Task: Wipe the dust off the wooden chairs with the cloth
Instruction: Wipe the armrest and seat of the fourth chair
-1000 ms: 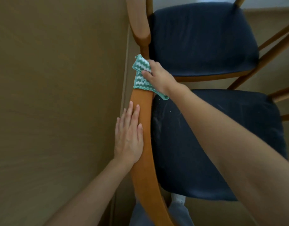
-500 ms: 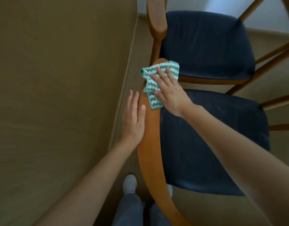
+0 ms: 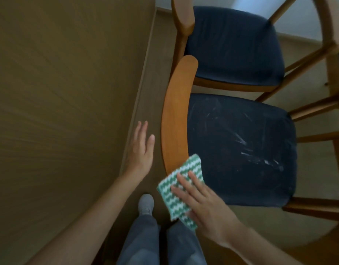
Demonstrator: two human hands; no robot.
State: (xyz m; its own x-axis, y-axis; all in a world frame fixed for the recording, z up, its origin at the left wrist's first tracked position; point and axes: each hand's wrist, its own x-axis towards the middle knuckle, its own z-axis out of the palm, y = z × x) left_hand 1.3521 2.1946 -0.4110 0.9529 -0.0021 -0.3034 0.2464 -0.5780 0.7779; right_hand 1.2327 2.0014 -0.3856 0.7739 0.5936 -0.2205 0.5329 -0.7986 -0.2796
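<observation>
Since a moment ago, the right hand [image 3: 205,209] has slid the cloth [image 3: 169,202] all the way down the back rail [image 3: 176,119] of the near chair [image 3: 241,146], from the far end to the end close to me. At the same time, the left hand [image 3: 141,148] has come off the wood. Now the right hand's fingers lie flat and spread on the green and white cloth, pressing it onto the near end of the rail. The left hand is flat with straight fingers. It holds nothing and hangs just beside the rail, between the rail and the wall [image 3: 59,111]. The rail's long side runs away from me, up and a little to the right, so I think the next wipe goes that way. The right hand is the one to do it. The wall is close on the left. The second chair [image 3: 231,46] stands just past the rail's far end and could get bumped. My shoe [image 3: 145,204] is on the floor below the cloth.
</observation>
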